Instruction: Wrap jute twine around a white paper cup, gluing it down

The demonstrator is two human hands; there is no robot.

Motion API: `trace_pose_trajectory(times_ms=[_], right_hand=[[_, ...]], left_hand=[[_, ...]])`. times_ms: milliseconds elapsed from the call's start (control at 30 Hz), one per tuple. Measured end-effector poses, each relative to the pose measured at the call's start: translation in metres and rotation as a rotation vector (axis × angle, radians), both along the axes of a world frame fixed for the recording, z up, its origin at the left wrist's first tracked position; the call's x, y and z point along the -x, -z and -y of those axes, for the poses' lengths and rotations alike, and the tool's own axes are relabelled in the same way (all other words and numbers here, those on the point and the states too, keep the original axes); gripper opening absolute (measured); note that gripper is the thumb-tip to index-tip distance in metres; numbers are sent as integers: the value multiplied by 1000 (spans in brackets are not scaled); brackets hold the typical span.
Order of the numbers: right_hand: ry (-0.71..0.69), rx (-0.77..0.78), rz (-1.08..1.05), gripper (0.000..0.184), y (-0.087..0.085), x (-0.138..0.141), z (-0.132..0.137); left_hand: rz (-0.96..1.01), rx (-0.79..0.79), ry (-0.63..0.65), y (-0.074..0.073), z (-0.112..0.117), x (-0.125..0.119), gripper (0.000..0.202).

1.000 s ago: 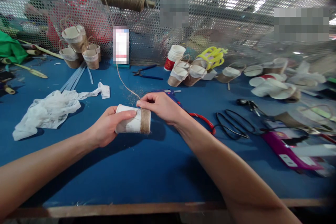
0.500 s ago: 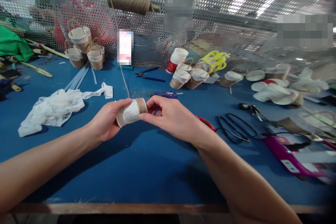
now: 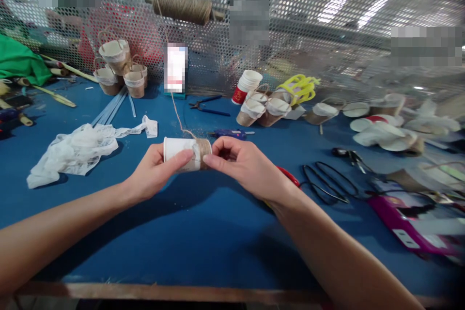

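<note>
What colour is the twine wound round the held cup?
The twine is brown, best seen in the head view.

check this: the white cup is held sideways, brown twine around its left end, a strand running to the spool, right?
Wrong end: the head view shows the brown twine around the right end of the white cup. It is held sideways, a strand running to the spool.

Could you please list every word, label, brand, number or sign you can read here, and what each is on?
None can be read.
White cup in the left hand: small print, too blurred.
Red band on the stacked cups: pale marks, too small.
Upright screen: pixelated, unreadable.
</note>
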State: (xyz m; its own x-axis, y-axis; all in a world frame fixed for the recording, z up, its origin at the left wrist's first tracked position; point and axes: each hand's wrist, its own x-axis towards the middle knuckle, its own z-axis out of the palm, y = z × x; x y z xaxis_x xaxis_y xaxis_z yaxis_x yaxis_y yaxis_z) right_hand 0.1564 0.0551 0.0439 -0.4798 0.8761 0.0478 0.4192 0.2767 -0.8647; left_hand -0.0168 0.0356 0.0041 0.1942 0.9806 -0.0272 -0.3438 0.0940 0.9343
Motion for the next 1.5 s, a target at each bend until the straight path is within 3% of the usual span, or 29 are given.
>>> trace_pose_trajectory(times_ms=[67,167,300,467,600,733,833,933,1200,1500], right_hand=[[7,-33,-22,18,2,-1,1],[2,-144,20,15,7,-3,5],[-42,-297,72,13,15,-4,8],[-81,-336,131,14,23,-6,7],[81,-237,23,15,26,-7,6],[183,-434,-158,8,32,-6,7],[123,-640,-81,11,32,-6,8],[9,-723,24,21,30,-7,9],[-52,-690,75,24,30,-7,9],[-142,-626,95,29,30,-5,13]], left_hand=[[8,66,46,-4,-3,2,12],[121,302,169,-12,-9,4,16],[150,454,164,-15,-16,5,17],[46,293,116,-7,-12,4,11],[-50,110,116,-1,-7,3,10],[-151,16,107,3,-6,3,11],[-204,-23,125,4,-5,3,12],[-241,-55,147,4,-4,3,11],[-265,-62,164,4,-2,2,11],[-432,-166,212,2,3,1,21]])
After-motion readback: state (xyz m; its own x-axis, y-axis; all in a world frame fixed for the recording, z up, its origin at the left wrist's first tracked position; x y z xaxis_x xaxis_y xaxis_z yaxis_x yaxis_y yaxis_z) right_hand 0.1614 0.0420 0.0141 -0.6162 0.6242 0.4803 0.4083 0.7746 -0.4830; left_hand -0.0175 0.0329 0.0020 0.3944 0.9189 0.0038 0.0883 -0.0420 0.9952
